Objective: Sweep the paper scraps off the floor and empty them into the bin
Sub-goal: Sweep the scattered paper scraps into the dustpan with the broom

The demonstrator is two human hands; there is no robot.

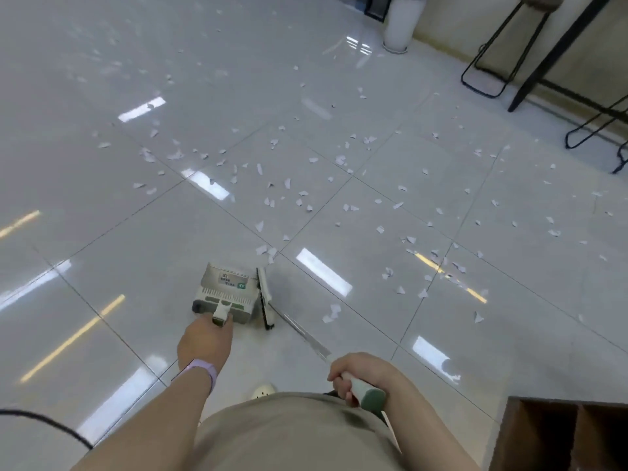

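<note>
The left hand (206, 341) has its fingers curled round the short upright handle of the dustpan (226, 292), which sits on the glossy tiled floor (142, 253) just ahead of the person's feet. The right hand (360, 373) grips the green-and-white end of the broom (265, 297) handle, fingers wrapped tight around it.

The paper scraps (339, 161) lie scattered from about ten o'clock round to three o'clock of the dustpan, thickest toward one and two o'clock, with a few pieces just beyond the pan's far edge at twelve. They look feather-light and limp; on so slick a tile they should slide easily, but a fast stroke could well flip them or waft them aside, so short, low strokes seem wiser. No need to grasp them: the bristles do the work.

The dustpan looks like light, stiff plastic, and its handle is the natural place to hold it. Its mouth seems to point toward twelve o'clock, away from the person, though blur makes the lip hard to read. The broom's head stands touching or just beside the pan's right wall, its long axis running roughly twelve to six; the metal shaft slants back toward four o'clock into the right hand.

No bin is clearly identifiable; a white cylinder (402, 22) stands far off at one o'clock.
</note>
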